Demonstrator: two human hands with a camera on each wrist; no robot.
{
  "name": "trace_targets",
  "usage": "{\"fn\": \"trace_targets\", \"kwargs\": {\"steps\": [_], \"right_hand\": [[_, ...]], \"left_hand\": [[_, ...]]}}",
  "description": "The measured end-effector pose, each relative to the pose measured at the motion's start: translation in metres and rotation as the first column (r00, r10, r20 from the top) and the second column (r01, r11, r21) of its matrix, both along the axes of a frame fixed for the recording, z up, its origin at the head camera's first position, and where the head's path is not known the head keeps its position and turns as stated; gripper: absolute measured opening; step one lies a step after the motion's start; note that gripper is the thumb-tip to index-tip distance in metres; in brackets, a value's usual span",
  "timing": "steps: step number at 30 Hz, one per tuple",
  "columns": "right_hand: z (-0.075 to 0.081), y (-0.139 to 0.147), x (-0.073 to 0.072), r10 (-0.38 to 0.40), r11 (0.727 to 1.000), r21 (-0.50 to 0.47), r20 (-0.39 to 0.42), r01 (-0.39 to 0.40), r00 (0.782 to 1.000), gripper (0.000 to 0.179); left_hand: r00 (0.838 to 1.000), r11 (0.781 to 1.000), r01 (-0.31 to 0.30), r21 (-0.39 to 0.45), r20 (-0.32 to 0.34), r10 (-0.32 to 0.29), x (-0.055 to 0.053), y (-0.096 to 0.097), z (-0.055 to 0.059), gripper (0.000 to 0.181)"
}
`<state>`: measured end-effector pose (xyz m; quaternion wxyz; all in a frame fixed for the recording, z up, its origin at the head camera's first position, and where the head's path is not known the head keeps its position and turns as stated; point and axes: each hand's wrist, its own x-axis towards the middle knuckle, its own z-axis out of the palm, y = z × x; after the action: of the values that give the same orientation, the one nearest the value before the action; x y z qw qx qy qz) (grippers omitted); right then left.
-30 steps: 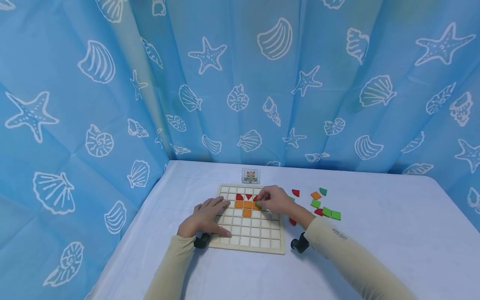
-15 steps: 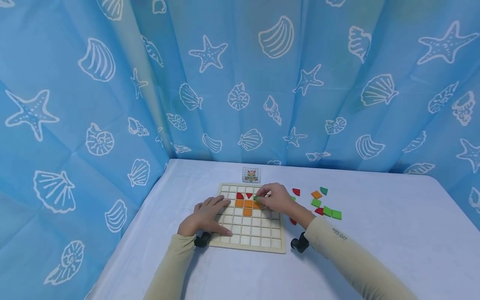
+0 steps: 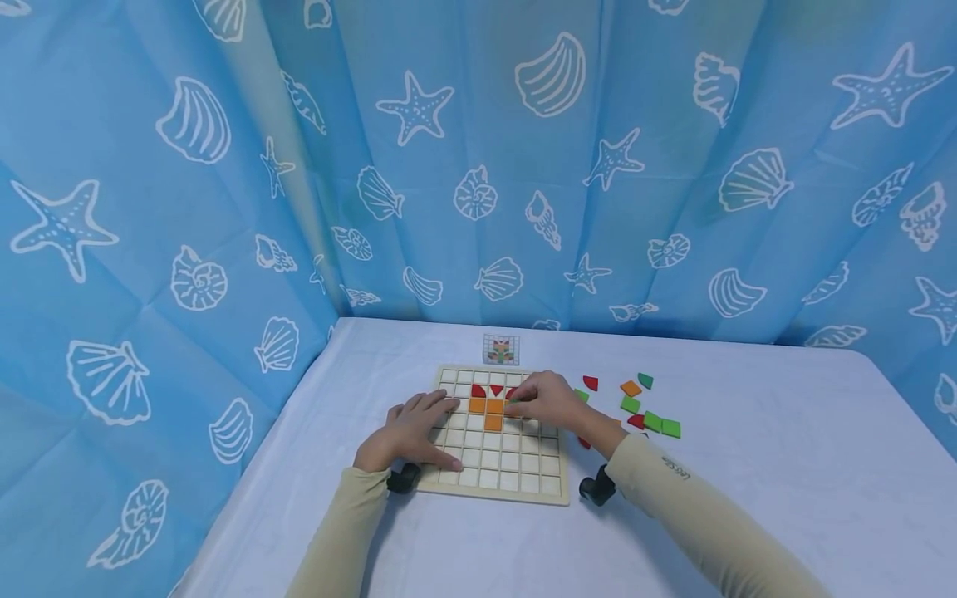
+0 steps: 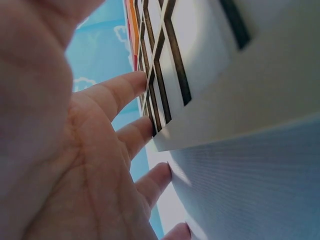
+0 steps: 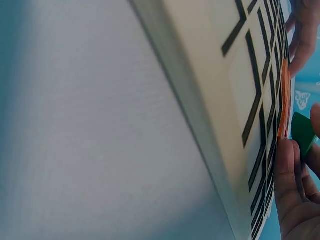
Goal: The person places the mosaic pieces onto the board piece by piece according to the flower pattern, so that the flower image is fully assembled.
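My left hand [image 3: 414, 432] lies spread over the left side of a pale wooden grid board [image 3: 489, 497], its fingertips at the rim in the left wrist view. Over the board's upper right part, my right hand [image 3: 552, 400] pinches a dark green tile [image 5: 302, 132] between thumb and fingers. Set in the grid are a red quarter-circle tile [image 3: 478, 391], a red triangle tile [image 3: 497, 389] and several orange square tiles [image 3: 494, 406]. Another red tile [image 3: 512, 393] shows at my right fingertips, partly hidden by the hand.
A small pattern card [image 3: 501, 350] stands behind the board. Loose tiles lie to the right, among them green squares [image 3: 661, 424], an orange square [image 3: 631, 388], a red quarter-circle [image 3: 591, 383] and a dark green one [image 3: 645, 380]. A shell-patterned curtain [image 3: 478, 166] borders the white table.
My right hand rises slightly away with the green tile, then comes back down closer to the board, covering the right orange tile. My left hand stays in place.
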<state>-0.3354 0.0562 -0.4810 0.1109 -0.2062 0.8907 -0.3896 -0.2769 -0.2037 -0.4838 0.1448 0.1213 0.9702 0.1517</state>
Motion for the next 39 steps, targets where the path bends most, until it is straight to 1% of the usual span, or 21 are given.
{"fn": "trace_targets", "kwargs": {"steps": [6,10,12,14,16,17,19,23,27,29,31,35,37,39], "right_hand": [[0.000,-0.001,0.001,0.019,1.000,0.012,-0.017,-0.019,1.000,0.012],[0.000,-0.002,0.001,0.051,0.998,0.035,-0.014,-0.050,0.999,0.019],[0.001,-0.003,0.002,0.075,0.996,0.054,-0.006,-0.075,0.997,0.019],[0.002,-0.003,0.003,0.099,0.992,0.078,-0.007,-0.098,0.995,0.016],[0.003,-0.003,0.003,0.104,0.989,0.103,-0.020,-0.102,0.994,0.009],[0.004,-0.003,0.004,0.100,0.989,0.110,-0.031,-0.096,0.995,0.005],[0.004,-0.003,0.004,0.081,0.989,0.129,-0.056,-0.074,0.995,0.003],[0.003,-0.002,0.004,0.043,0.988,0.150,-0.065,-0.033,0.997,0.009],[0.008,-0.003,0.002,0.022,0.989,0.145,-0.068,-0.012,0.997,0.026],[0.010,-0.003,0.001,0.007,0.989,0.145,-0.077,0.004,0.997,0.029],[0.012,-0.003,0.001,-0.002,0.988,0.154,-0.086,0.015,0.996,0.026],[0.009,-0.002,0.003,-0.023,0.984,0.172,-0.092,0.038,0.996,0.011],[0.008,-0.002,0.004,-0.048,0.987,0.146,-0.086,0.060,0.995,0.006],[0.008,-0.002,0.004,-0.079,0.992,0.094,-0.071,0.085,0.994,0.004]], "left_hand": [[1.000,1.000,-0.002,-0.005,0.001,0.002,0.000,0.000,0.000,0.104],[1.000,1.000,-0.002,0.003,0.006,0.002,-0.001,0.000,0.000,0.105],[1.000,1.000,-0.002,0.002,0.006,0.002,-0.001,0.000,0.000,0.105],[1.000,1.000,-0.004,-0.001,0.003,0.004,-0.001,0.000,0.000,0.105],[1.000,1.000,-0.007,-0.003,-0.001,0.007,-0.002,0.000,-0.001,0.105],[1.000,1.000,-0.007,-0.002,-0.002,0.007,-0.002,0.000,-0.001,0.105],[1.000,1.000,-0.009,0.001,-0.002,0.009,-0.002,0.000,-0.002,0.106],[1.000,1.000,-0.009,0.000,0.002,0.009,-0.002,0.001,-0.002,0.106],[1.000,1.000,-0.011,-0.006,0.001,0.011,-0.002,0.000,-0.001,0.105],[1.000,1.000,-0.013,0.000,0.002,0.013,-0.002,0.000,-0.001,0.104],[1.000,1.000,-0.011,0.001,0.002,0.011,-0.002,0.000,-0.002,0.105],[1.000,1.000,-0.007,-0.002,0.005,0.007,-0.002,0.000,-0.003,0.105],[1.000,1.000,-0.005,-0.003,0.001,0.005,-0.001,-0.001,-0.003,0.105],[1.000,1.000,-0.003,-0.005,-0.003,0.003,-0.001,-0.001,-0.002,0.105]]}}
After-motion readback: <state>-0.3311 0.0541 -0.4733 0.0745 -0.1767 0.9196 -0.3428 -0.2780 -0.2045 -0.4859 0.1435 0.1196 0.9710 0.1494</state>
